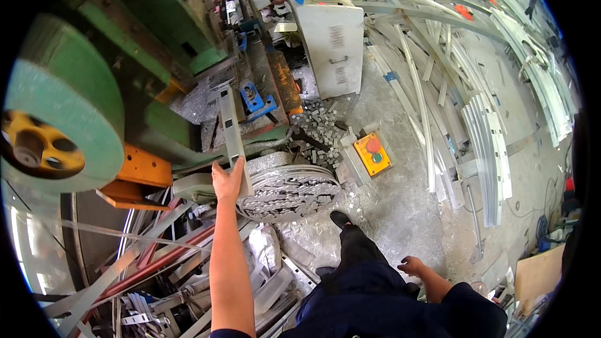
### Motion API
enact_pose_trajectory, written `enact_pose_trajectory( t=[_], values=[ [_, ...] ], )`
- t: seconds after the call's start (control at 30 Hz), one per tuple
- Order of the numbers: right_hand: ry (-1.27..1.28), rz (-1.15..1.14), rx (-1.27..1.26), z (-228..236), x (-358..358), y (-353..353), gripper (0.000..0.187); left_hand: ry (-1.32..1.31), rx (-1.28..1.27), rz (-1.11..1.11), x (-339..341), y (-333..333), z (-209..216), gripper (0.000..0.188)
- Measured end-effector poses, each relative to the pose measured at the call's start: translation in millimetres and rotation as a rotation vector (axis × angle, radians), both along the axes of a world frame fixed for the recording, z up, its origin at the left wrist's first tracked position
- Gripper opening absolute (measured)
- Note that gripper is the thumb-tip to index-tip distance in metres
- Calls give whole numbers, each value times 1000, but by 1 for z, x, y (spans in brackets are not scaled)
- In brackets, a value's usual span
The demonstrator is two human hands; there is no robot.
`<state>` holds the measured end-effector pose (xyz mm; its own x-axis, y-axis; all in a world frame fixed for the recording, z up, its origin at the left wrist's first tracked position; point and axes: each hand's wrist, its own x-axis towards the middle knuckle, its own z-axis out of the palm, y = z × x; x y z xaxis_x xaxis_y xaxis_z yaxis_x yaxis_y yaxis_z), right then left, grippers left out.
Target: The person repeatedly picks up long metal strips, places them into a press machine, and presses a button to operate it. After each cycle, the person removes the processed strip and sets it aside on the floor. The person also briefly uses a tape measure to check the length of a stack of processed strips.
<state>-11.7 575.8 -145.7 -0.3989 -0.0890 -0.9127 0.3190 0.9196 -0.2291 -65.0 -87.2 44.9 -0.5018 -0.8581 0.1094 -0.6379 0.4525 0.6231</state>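
Note:
My left hand [227,181] is stretched out in front of me, closed around the near end of a metal profile [230,122]. The profile is a flat silver length with rectangular cutouts, and its far end lies at the bed of a green press machine [156,112]. Beside that far end, a blue clamp block [252,97] is fixed on the machine bed. My right hand [411,266] hangs low by my right side, its fingers loosely bent and apart, with nothing visible in it.
A yellow control box [372,154] with red and green buttons stands on the floor right of the machine. Small metal offcuts [322,122] lie around a round coil-like stack [291,191]. A grey cabinet [332,47] stands behind; long profiles [485,150] cover the right floor, scrap [181,275] the lower left.

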Motion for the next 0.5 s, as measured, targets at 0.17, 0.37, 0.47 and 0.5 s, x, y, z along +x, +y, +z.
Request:
enact_pose_trajectory(
  t=[0.17,0.37,0.47,0.5],
  values=[
    [318,-141,-18,-64,-19,23,42,7,448,10,-26,-1,6,82],
    [253,-12,-167,-74,-76,-60,38,-111,367,-74,12,28,0,52],
    [308,128,-297,-29,-114,-123,42,36,304,-118,69,64,-24,45],
    [337,185,-337,-24,-121,-135,45,-25,281,-86,76,76,-18,43]
  ],
)
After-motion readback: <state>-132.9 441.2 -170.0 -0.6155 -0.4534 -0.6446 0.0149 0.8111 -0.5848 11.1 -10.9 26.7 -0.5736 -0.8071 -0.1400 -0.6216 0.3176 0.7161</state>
